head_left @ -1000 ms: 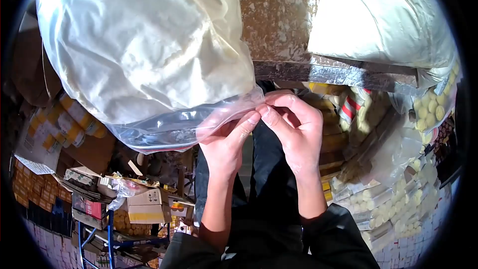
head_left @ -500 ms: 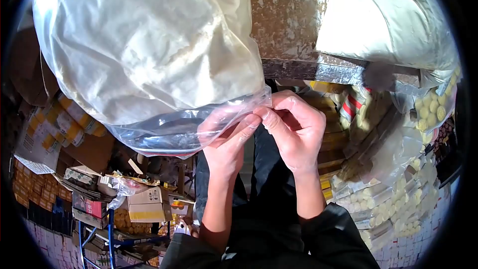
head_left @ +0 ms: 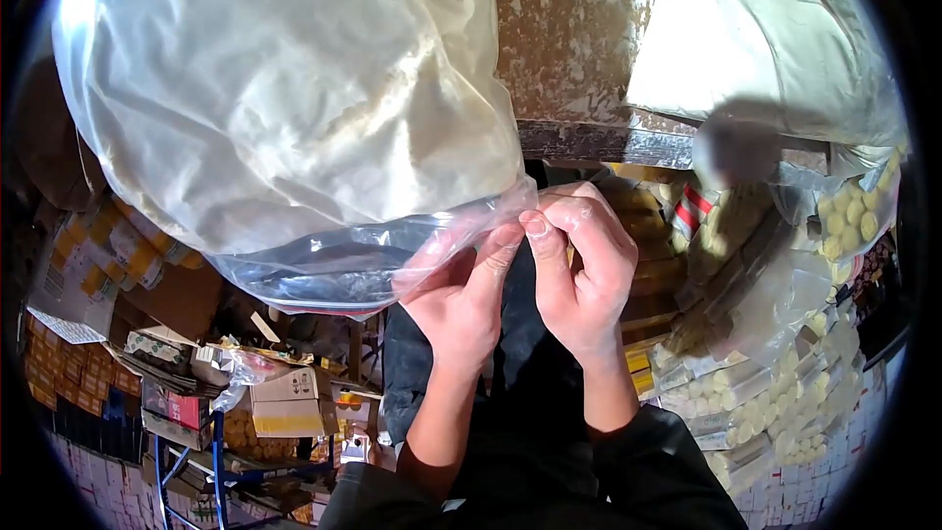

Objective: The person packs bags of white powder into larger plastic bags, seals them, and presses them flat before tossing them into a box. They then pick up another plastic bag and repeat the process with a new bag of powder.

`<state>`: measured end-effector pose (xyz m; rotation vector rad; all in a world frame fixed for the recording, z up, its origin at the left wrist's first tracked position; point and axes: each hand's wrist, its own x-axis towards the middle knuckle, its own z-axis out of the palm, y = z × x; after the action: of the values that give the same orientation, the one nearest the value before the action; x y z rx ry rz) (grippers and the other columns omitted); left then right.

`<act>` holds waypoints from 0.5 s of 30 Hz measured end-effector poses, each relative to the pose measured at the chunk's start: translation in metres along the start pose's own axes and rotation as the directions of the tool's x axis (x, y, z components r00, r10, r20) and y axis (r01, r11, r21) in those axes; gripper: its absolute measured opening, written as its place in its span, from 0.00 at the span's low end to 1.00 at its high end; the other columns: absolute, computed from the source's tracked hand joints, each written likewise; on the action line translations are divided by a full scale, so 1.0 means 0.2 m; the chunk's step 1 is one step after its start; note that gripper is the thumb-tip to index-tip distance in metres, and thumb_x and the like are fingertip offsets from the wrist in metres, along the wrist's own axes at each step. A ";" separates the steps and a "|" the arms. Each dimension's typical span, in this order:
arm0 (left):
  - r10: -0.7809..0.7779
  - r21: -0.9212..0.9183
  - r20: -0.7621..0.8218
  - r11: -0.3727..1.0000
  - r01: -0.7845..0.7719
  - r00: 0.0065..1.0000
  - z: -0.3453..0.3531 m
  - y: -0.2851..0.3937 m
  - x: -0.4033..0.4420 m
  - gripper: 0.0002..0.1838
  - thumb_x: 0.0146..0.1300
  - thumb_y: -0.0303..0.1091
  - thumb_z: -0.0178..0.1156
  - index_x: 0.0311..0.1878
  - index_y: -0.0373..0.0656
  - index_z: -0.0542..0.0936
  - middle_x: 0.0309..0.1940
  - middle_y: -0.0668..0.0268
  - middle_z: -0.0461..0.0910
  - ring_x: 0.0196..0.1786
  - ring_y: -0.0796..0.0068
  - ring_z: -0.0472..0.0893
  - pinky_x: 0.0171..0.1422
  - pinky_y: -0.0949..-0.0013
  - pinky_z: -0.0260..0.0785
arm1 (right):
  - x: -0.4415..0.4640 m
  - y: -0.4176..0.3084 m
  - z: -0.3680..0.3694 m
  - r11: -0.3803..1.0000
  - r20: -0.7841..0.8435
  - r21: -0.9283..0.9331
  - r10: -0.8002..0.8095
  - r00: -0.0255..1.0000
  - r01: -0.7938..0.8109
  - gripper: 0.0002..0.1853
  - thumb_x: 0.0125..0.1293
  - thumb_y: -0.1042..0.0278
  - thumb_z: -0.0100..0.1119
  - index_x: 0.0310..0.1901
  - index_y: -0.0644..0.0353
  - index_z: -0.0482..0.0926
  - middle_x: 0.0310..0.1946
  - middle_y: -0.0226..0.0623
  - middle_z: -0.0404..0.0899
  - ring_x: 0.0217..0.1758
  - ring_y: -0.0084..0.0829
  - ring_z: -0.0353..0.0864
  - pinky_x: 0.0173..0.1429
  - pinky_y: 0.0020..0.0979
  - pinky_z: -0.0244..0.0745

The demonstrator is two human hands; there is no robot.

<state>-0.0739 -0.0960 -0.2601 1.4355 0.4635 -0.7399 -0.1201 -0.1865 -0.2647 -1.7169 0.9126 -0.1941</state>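
A large clear zip bag (head_left: 294,98) full of off-white material fills the upper left, its zip edge hanging toward me. My left hand (head_left: 453,299) pinches the bag's clear plastic edge between thumb and fingers, some of which show through the film. Right beside it, my right hand (head_left: 587,265) has thumb and index finger pressed together at the bag's corner. White powder marks the skin of the right hand.
A worn brown tabletop (head_left: 569,29) lies ahead, with a second white bag (head_left: 765,49) at upper right. Bags of round yellowish pieces (head_left: 775,402) are low on the right. A cardboard box (head_left: 291,402) and a blue metal frame (head_left: 218,471) stand at lower left.
The big bag's corner has shifted slightly right. My fingertips have moved a little apart along its edge, still pinching. A blurry dark patch has appeared near the right bag.
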 end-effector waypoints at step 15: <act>-0.082 -0.146 -0.044 0.986 0.075 0.996 -0.02 0.00 0.03 0.06 0.62 0.19 0.61 0.42 0.32 0.79 0.37 0.58 0.82 0.39 0.71 0.78 0.46 0.68 0.70 | 0.00 0.02 0.01 1.000 -0.028 0.012 0.025 0.999 -0.025 0.02 0.61 0.82 0.61 0.34 0.68 0.77 0.29 0.41 0.79 0.32 0.37 0.78 0.35 0.31 0.73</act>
<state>-0.0695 -0.0939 -0.2643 1.3081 0.6036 -0.7196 -0.1201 -0.1850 -0.2689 -1.6950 0.9516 -0.2068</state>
